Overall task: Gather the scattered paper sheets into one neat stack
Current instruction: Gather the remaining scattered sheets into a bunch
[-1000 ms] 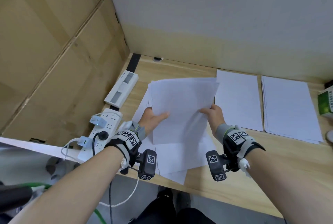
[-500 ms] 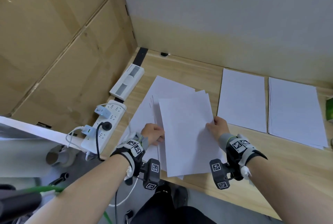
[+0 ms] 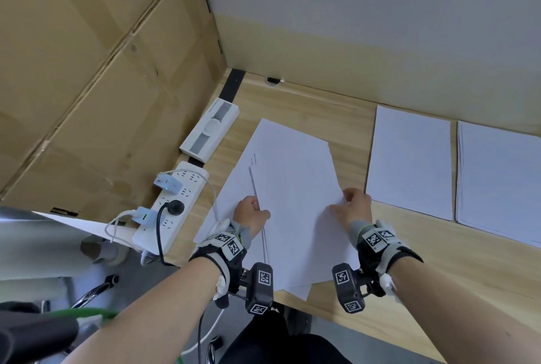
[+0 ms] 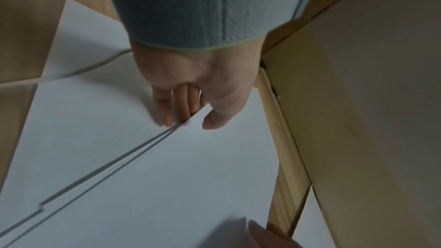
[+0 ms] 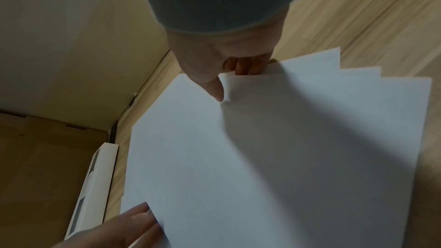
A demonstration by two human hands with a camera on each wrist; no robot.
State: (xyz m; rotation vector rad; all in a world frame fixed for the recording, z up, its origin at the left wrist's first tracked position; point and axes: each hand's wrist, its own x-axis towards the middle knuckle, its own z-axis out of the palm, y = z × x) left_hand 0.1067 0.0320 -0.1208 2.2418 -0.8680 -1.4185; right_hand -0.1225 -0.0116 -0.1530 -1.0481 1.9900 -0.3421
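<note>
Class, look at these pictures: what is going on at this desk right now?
A person is gathering loose white sheets at the desk's near edge. The left hand pinches their left edge and the right hand pinches their right edge. The sheets are not yet squared: corners fan out and one lower sheet sticks out leftward. Two other stacks lie further right.

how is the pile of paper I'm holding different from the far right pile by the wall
The held pile is fanned, its edges stepped and corners offset; the far-right pile looks squared up. The held pile is gripped by the left hand and right hand and overhangs the desk front edge; the far-right pile lies untouched, its right edge out of frame. Both are blank white sheets.
</note>
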